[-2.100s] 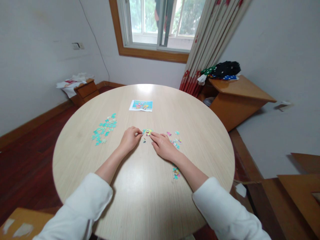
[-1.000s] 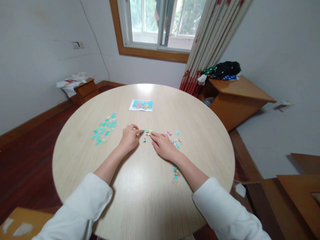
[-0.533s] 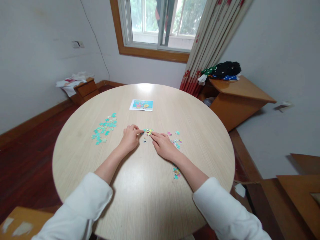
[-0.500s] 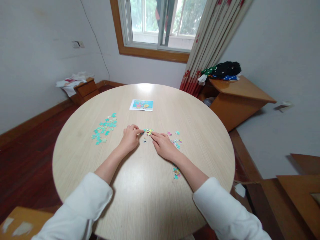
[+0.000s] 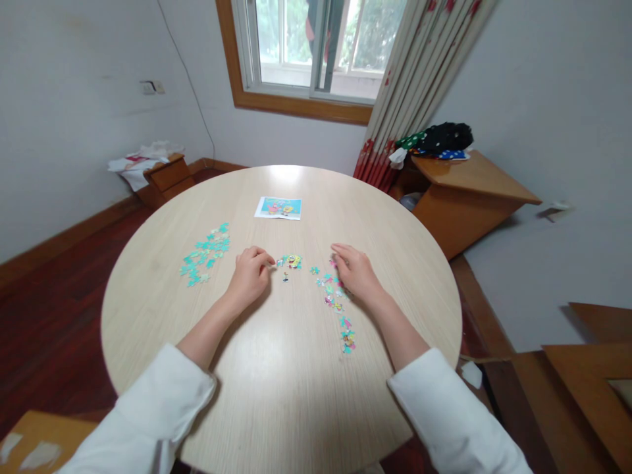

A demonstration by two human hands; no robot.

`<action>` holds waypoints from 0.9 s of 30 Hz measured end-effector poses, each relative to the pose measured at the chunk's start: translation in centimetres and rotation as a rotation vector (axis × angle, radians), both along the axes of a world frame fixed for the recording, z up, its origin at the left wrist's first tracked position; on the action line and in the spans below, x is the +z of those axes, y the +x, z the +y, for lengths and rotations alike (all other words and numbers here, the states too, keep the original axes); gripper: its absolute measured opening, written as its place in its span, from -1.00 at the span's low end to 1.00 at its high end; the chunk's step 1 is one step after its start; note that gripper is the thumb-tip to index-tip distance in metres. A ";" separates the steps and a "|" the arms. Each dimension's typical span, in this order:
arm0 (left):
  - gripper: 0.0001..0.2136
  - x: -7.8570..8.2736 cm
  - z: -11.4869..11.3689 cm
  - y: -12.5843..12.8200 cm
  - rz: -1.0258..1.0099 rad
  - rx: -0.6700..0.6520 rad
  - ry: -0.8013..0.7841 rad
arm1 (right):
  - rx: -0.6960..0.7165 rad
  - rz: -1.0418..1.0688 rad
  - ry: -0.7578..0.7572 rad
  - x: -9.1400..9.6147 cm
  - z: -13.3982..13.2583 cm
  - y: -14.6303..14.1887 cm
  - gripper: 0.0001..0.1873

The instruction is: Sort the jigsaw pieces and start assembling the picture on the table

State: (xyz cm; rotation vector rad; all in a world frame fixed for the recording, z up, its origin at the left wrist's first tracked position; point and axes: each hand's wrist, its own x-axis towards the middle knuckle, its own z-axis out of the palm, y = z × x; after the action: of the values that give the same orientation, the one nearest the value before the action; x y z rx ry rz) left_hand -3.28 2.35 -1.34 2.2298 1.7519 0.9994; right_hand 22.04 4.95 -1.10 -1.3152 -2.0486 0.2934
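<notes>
My left hand (image 5: 251, 271) rests beside the left end of a small joined patch of jigsaw puzzle (image 5: 293, 261) with a yellow cartoon face. Its fingers are curled, thumb and forefinger close together; whether a piece is between them is hidden. Just below the patch lies a loose dark-and-white puzzle piece (image 5: 285, 277). My right hand (image 5: 358, 268) is over the upper right of a scattered group of mixed-colour puzzle pieces (image 5: 328, 300), fingers stretched out, fingertips by a pink piece (image 5: 333, 262). Part of that group is covered by the hand.
Turquoise and pale puzzle pieces (image 5: 203, 255) are spread on the left of the round table (image 5: 276, 395). A printed picture (image 5: 278, 208) lies farther back. Beyond the table stand a wooden cabinet (image 5: 474, 204) with cloths on top and a small drawer unit (image 5: 169, 175).
My right hand has left the patch and moved right to the loose pieces, uncovering several of them. My left hand has drawn slightly left, away from the patch.
</notes>
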 end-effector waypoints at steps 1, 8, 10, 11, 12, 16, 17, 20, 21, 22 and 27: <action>-0.75 0.2 -0.2 0.0 -0.009 0.003 0.003 | -0.058 0.029 0.012 0.0 0.3 0.9 -0.64; -0.85 0.8 -0.5 -0.1 -0.030 0.013 -0.016 | -0.194 0.088 0.007 -0.1 1.0 3.1 -0.71; -0.88 0.8 -0.5 -0.1 -0.030 0.019 -0.017 | -0.188 0.073 -0.018 -0.4 1.0 2.9 -0.74; -0.89 0.8 -0.5 -0.2 -0.030 0.024 -0.017 | -0.179 0.063 -0.033 -0.5 1.0 2.8 -0.75; -0.90 0.8 -0.5 -0.2 -0.029 0.027 -0.018 | -0.169 0.054 -0.046 -0.7 1.0 2.7 -0.76; -0.90 0.6 -0.5 -0.2 -0.034 0.027 -0.034 | -0.145 0.035 -0.066 -1.1 1.1 2.7 -0.77; -0.90 0.6 -0.5 -0.2 -0.040 0.027 -0.038 | -0.151 0.039 -0.066 -1.2 1.2 2.8 -0.77; -0.90 0.4 -0.6 0.0 -0.065 0.035 -0.048 | -0.188 0.055 -0.072 -1.1 1.2 3.0 -0.78; -0.90 0.3 -0.6 0.1 -0.075 0.039 -0.053 | -0.201 0.059 -0.076 -1.1 1.2 3.0 -0.78; -0.90 0.3 -0.7 0.1 -0.085 0.040 -0.060 | -0.212 0.063 -0.079 -1.1 1.2 3.1 -0.78; -0.91 0.4 -0.9 0.4 -0.112 0.036 -0.088 | -0.200 0.076 -0.083 -1.1 1.1 3.0 -0.78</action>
State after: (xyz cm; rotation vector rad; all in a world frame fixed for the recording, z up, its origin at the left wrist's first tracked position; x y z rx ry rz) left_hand -2.85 1.44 -0.95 2.0551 1.7582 1.0123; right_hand 25.03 6.09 -2.15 -1.5231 -1.8426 0.3355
